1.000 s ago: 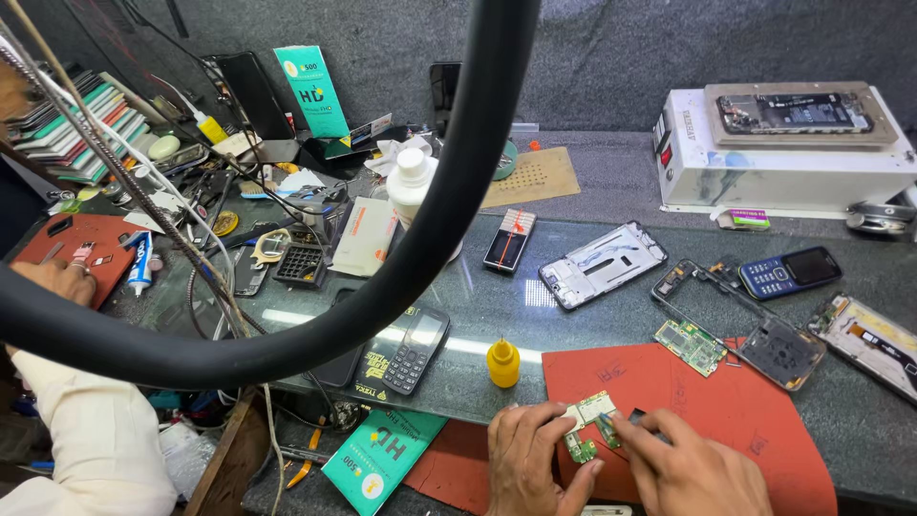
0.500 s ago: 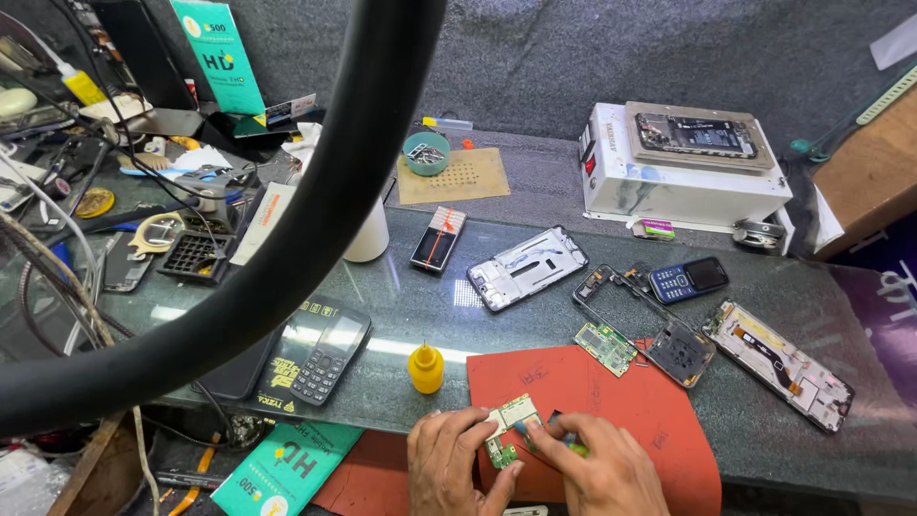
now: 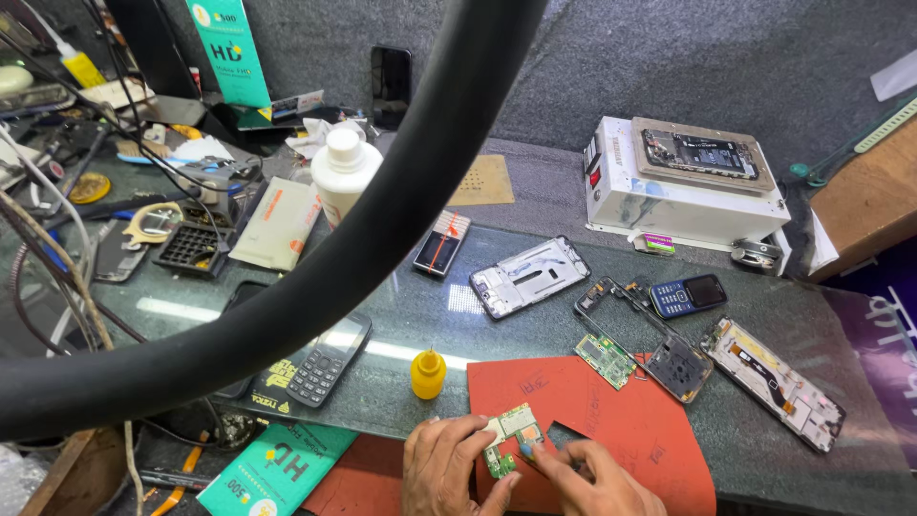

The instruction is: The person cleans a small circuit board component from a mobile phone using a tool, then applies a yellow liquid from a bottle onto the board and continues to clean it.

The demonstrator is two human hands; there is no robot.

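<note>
Both hands grip a small green board [image 3: 511, 435] on the red mat [image 3: 621, 420], near edge of counter [image 3: 535, 334]. Left hand [image 3: 447, 466] & right hand [image 3: 587, 483] cut off by frame bottom. Black ring [image 3: 382, 229] hides far-left clutter.

A glass-topped workbench [image 3: 535, 330] fills the frame. At the lower middle a red mat [image 3: 630, 420] lies on it, with a small yellow bottle [image 3: 427, 373] just left of the mat. A black keypad phone [image 3: 325, 358] lies at centre left. A silver phone frame [image 3: 528, 276] sits at the centre, a small blue keypad phone [image 3: 688, 294] to its right, and an opened phone [image 3: 772, 382] near the right edge. A white box-shaped machine [image 3: 683, 196] stands at the upper right, a white bottle [image 3: 344, 172] at the upper left.
</note>
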